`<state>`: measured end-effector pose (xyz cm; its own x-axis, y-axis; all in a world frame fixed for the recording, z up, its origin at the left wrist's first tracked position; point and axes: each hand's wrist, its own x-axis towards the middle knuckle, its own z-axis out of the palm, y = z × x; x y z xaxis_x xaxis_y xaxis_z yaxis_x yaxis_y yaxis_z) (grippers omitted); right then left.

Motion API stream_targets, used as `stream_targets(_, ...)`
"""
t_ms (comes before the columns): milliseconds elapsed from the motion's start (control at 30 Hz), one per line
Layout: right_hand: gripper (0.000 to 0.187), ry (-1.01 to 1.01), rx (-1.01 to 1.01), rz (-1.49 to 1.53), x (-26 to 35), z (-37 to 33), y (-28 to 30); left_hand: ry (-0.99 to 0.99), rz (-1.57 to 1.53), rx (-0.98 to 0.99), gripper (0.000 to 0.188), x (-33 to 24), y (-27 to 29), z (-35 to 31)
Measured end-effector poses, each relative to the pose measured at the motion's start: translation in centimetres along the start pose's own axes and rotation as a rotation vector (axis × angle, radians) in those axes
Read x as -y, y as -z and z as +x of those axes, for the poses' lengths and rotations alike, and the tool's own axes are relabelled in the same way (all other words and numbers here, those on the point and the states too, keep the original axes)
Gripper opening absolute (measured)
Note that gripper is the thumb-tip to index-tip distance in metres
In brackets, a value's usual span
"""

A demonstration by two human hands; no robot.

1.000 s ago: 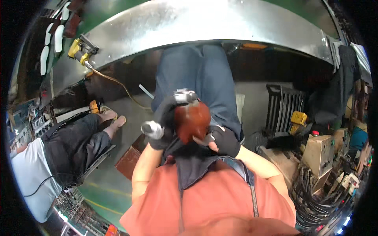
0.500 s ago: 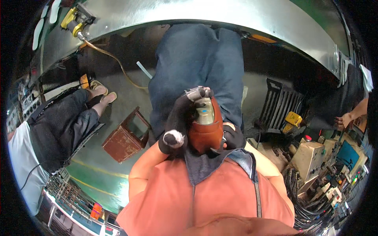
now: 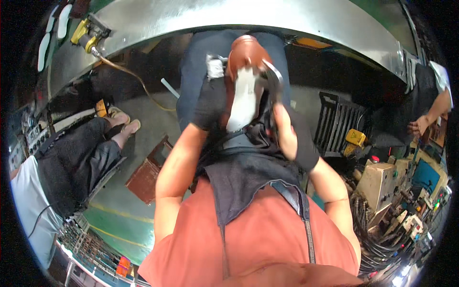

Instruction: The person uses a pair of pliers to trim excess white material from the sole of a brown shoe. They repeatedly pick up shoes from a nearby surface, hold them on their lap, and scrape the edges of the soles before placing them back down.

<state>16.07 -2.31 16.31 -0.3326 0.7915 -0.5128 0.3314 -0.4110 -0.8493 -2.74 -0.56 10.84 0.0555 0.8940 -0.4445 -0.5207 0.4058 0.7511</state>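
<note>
A brown leather shoe upper [image 3: 249, 53], apparently stretched over a last, is between my hands above my lap. Its white underside [image 3: 244, 98] faces up, and its rounded brown end points away from me. Along its left side, my left hand [image 3: 213, 98] grips it in a black glove, with whitish tape around a digit. On the right side my right hand [image 3: 279, 107], also in a dark glove, closes on a shiny curved metal tool [image 3: 273, 72] at the leather's edge. Motion blurs this hand, so the tool's exact kind is unclear.
A metal workbench [image 3: 248, 14] curves across the far side, with a yellow air tool [image 3: 88, 36] and its hose at left. A brown stool [image 3: 143, 179] and a seated person [image 3: 71, 162] are left. Machinery with cables [image 3: 377, 186] and another person's hand [image 3: 420, 126] are right.
Both hands and the shoe upper have moved away from my chest toward the bench. The shoe has turned over, bringing the white underside up, and the metal tool now shows at its right edge.
</note>
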Motion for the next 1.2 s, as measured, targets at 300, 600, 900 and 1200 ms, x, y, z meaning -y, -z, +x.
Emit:
stream_targets(300, 0.055, -0.203, 0.085, 0.174, -3.3, 6.7, 4.7, -0.184, 0.732, -0.008, 0.054, 3.1, 2.6, 1.5)
stream_targets(600, 0.041, 0.282, 0.299, -1.191, 2.0, 6.0, 7.5, -0.714, 1.342, 0.163, 0.052, 4.3, 2.0, -0.3)
stream_targets(900, 0.054, -0.040, 0.596, -0.687, -0.6, 8.4, 12.0, -0.663, 1.184, -0.190, 0.051, 6.1, -1.6, 4.1)
stream_targets(1200, 0.034, 0.729, 0.435, -0.938, 8.8, 3.6, 6.0, -0.870, 1.374, -0.280, 0.078, 6.5, 1.3, 6.1)
